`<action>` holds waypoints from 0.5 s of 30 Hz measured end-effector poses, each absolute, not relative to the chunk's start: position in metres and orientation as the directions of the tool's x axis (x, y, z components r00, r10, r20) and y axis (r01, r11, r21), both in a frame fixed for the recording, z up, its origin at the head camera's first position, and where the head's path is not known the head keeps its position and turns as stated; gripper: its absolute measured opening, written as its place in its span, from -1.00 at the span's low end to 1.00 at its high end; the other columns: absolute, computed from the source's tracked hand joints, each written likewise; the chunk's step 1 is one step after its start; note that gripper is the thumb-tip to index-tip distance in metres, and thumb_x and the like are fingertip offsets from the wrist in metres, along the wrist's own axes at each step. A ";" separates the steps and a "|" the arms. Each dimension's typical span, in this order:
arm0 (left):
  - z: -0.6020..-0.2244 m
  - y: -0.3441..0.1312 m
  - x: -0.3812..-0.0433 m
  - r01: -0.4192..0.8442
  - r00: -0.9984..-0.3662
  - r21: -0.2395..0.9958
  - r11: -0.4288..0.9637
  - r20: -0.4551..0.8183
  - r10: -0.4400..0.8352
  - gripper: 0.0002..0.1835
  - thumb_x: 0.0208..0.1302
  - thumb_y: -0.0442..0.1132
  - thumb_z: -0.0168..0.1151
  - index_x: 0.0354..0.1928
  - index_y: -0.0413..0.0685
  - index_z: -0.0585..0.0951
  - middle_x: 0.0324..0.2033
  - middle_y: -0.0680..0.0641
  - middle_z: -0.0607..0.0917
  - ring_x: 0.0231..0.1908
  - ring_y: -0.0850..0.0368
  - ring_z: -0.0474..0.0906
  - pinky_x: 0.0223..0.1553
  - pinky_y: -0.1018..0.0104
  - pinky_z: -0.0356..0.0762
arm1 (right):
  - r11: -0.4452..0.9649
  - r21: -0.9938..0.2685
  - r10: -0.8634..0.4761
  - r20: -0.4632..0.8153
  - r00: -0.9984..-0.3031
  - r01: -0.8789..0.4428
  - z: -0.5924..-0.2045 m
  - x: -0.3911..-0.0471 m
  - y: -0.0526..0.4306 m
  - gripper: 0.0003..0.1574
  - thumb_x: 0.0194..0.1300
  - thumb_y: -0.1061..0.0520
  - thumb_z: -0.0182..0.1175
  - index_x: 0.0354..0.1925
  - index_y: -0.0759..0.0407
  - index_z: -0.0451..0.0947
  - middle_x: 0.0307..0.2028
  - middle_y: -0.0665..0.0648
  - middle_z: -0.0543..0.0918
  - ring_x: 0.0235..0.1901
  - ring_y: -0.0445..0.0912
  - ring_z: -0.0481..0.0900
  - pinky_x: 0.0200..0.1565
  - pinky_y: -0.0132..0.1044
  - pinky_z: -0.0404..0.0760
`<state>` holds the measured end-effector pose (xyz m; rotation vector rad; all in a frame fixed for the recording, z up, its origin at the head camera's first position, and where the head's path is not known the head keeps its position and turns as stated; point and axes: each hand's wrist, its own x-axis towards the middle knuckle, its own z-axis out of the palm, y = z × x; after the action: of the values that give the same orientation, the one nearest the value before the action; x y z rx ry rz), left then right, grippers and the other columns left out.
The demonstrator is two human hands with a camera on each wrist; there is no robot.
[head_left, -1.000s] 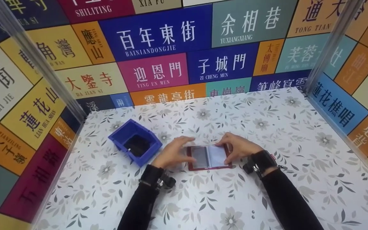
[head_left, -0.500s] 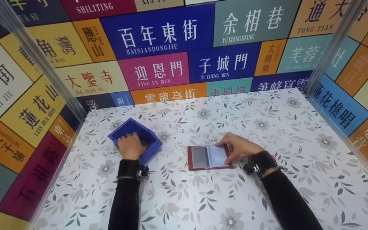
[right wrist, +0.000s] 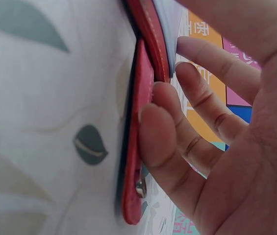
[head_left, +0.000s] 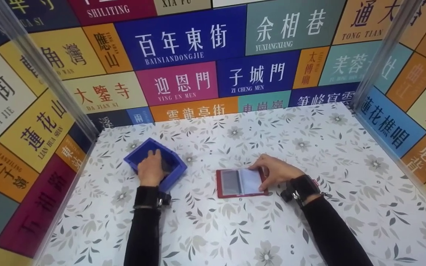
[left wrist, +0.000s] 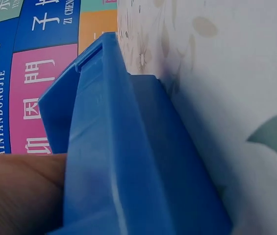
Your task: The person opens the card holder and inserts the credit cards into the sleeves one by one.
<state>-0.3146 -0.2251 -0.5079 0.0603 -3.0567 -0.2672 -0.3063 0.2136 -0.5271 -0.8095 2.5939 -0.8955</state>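
Note:
A red card holder [head_left: 220,183] lies unfolded on the table, its clear plastic sleeves facing up. My right hand [head_left: 277,171] grips its right end, thumb at the near edge and fingers at the far edge. In the right wrist view, fingertips touch the red stitched cover [right wrist: 145,73], close to a small metal snap [right wrist: 140,187]. Over on the left, my left hand [head_left: 150,170] reaches into a blue plastic bin [head_left: 177,173], beside something dark [head_left: 166,166] inside. The bin wall [left wrist: 94,127] hides its fingertips in the left wrist view, so I cannot tell whether they hold anything.
The table [head_left: 213,229] has a white cloth printed with grey leaves and flowers. Panels of coloured street-name signs [head_left: 179,40] enclose it at the back and both sides, with clear strips [head_left: 377,59] along the corners.
My left hand has moved left from beside the card holder into the blue bin, shifting slightly there over the last half second. The right hand has stayed on the card holder.

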 end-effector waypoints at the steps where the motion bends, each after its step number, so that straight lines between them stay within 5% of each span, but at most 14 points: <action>1: -0.508 -0.226 -0.314 -0.011 -0.995 0.204 0.979 0.097 -0.032 -0.14 0.00 -0.20 0.65 0.34 -0.26 0.46 0.19 -0.46 0.58 0.03 -0.48 0.63 0.04 -0.34 0.59 | 0.650 -0.634 -0.591 -0.075 -0.803 -0.419 -0.527 -0.306 0.213 -0.02 -0.21 0.07 0.72 0.25 0.14 0.64 0.00 0.15 0.53 -0.11 -0.01 0.50 -0.08 -0.26 0.53; 6: -0.507 -0.229 -0.313 0.105 -0.974 0.347 0.932 0.227 0.026 -0.57 0.00 -0.39 0.58 -0.08 -0.22 0.58 -0.15 -0.43 0.74 -0.14 -0.49 0.67 -0.11 -0.34 0.62 | 0.636 -0.620 -0.613 -0.044 -0.789 -0.459 -0.528 -0.307 0.214 -0.04 -0.20 0.06 0.73 0.23 0.18 0.65 -0.01 0.17 0.55 -0.13 -0.01 0.49 -0.09 -0.29 0.51; 11: -0.496 -0.236 -0.310 0.108 -0.970 0.509 0.854 0.243 -0.022 -0.66 0.22 -0.41 0.39 -0.02 -0.23 0.47 -0.13 -0.48 0.70 -0.06 -0.52 0.63 0.02 -0.34 0.55 | 0.631 -0.618 -0.621 -0.042 -0.782 -0.468 -0.529 -0.307 0.214 -0.05 -0.18 0.04 0.72 0.23 0.19 0.65 -0.01 0.17 0.55 -0.11 0.01 0.49 -0.08 -0.29 0.51; 15: -0.483 -0.241 -0.309 0.090 -0.962 0.608 0.789 0.258 -0.088 -0.65 0.23 -0.36 0.44 -0.02 -0.27 0.51 -0.06 -0.42 0.69 0.04 -0.40 0.62 0.14 -0.22 0.54 | 0.647 -0.622 -0.602 -0.063 -0.796 -0.440 -0.529 -0.308 0.213 -0.03 -0.20 0.04 0.73 0.24 0.16 0.64 0.00 0.15 0.54 -0.08 -0.01 0.49 -0.04 -0.25 0.51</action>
<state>-0.3089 -0.2409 -0.4829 -0.0013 -2.7073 -0.9397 -0.3078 0.2132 -0.5286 -0.8419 2.6038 -0.8804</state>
